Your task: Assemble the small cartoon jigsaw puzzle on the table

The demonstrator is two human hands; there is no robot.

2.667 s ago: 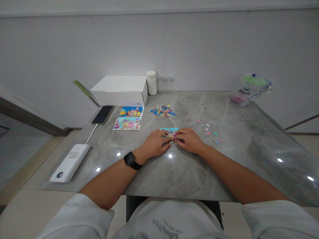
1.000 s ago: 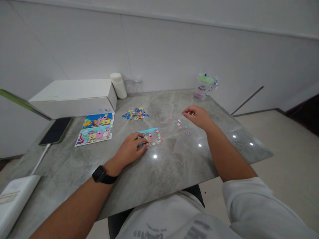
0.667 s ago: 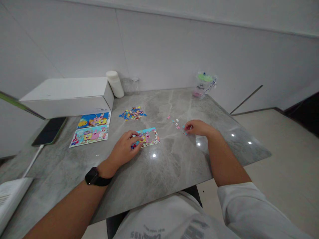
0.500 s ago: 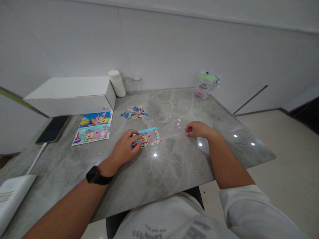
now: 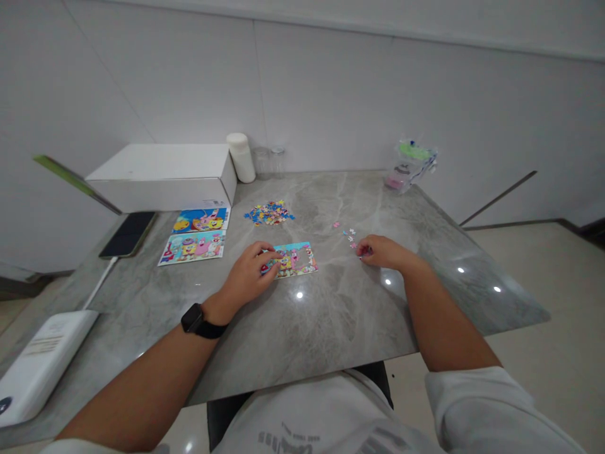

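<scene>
My left hand point(image 5: 250, 272) lies over the left end of a partly assembled cartoon jigsaw puzzle point(image 5: 302, 261), fingers apart and touching it. A gap shows in the puzzle's right half. My right hand point(image 5: 380, 252) is on the table to the right, thumb and forefinger pinched together. A tiny bit of a puzzle piece seems to show at its fingertips, mostly hidden by them. Just left of that hand lie several loose puzzle pieces point(image 5: 352, 238), pink, white and light blue. Farther back is a heap of mixed puzzle pieces point(image 5: 269, 213).
Two cartoon picture cards point(image 5: 193, 247) lie at the left, before a white box point(image 5: 161, 189). Behind stand a white bottle point(image 5: 241, 157) and two clear glasses point(image 5: 276, 162). A phone point(image 5: 128, 234) is cabled to a white device point(image 5: 47, 362). A plastic bag point(image 5: 409, 167) sits back right.
The camera view has turned, shifting the scene rightward. My right hand has come slightly closer to the loose pieces, still pinched. My left hand stays on the puzzle.
</scene>
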